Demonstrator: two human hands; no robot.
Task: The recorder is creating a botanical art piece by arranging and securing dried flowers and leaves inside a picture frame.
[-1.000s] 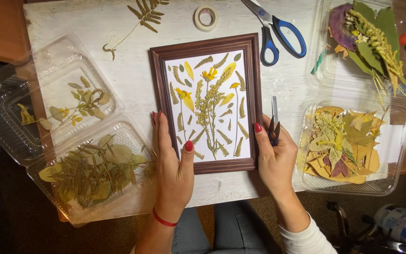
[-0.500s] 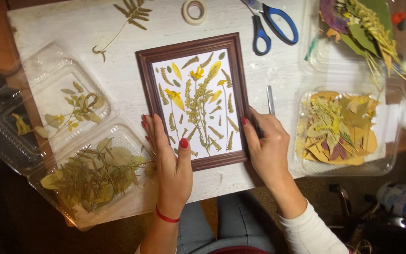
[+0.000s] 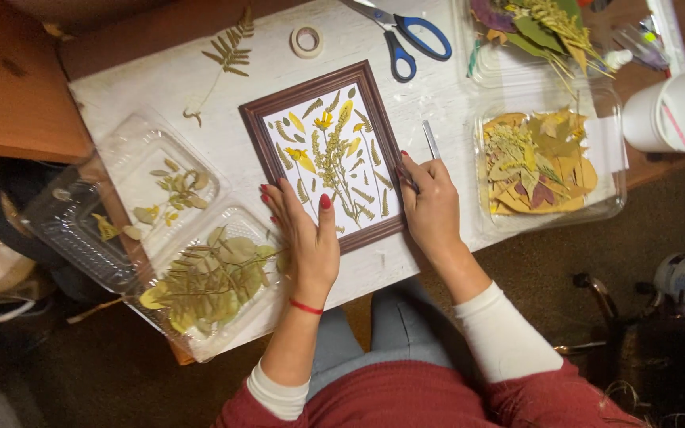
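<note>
There is one brown picture frame [image 3: 380, 147] with pressed plants, one pair of blue scissors [image 3: 406, 33], one roll of tape [image 3: 307, 41] and one white cup [image 3: 670, 111]. I count two hands, left hand [image 3: 304, 238] and right hand [image 3: 431, 204], and one fern sprig [image 3: 227, 54].

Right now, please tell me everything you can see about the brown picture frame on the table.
The picture frame is rectangular with a dark brown, wood-looking border. It holds a white sheet with pressed yellow flowers and green leaves. It lies flat and slightly rotated on the white table. The left hand rests on its lower left part; the right hand, holding tweezers, touches its right edge.
</note>
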